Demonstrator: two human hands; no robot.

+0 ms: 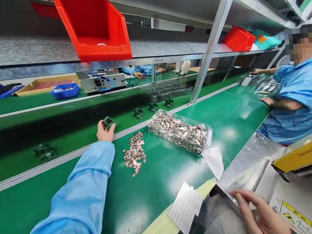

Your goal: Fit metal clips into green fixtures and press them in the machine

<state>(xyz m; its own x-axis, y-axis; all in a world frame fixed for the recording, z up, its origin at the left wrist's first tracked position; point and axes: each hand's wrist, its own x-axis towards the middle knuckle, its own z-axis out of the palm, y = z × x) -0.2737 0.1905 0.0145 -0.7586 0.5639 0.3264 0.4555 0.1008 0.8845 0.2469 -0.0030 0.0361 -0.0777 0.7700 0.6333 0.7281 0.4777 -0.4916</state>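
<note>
My left hand [106, 132] reaches out over the dark green strip behind the metal rail. Its thumb and fingers are closed round a small green circuit board assembly [108, 122]. To the right of that arm lies a loose pile of small metal pieces [134, 151]. A clear plastic box [157, 131] full of similar pieces stands further right. Low at the right is my right hand [258, 213], with thumb and finger drawn together at the tips; anything between them is too small to make out. A gridded silver sheet [186, 207] lies near it at the bench edge.
Several board assemblies [138, 113] sit along the strip, with more [44, 152] at left. A red bin [96, 31] overhangs on the shelf, and a metal post [212, 43] rises behind the box. A co-worker [303, 86] works at right. A yellow-edged machine [304, 158] stands beside the bench.
</note>
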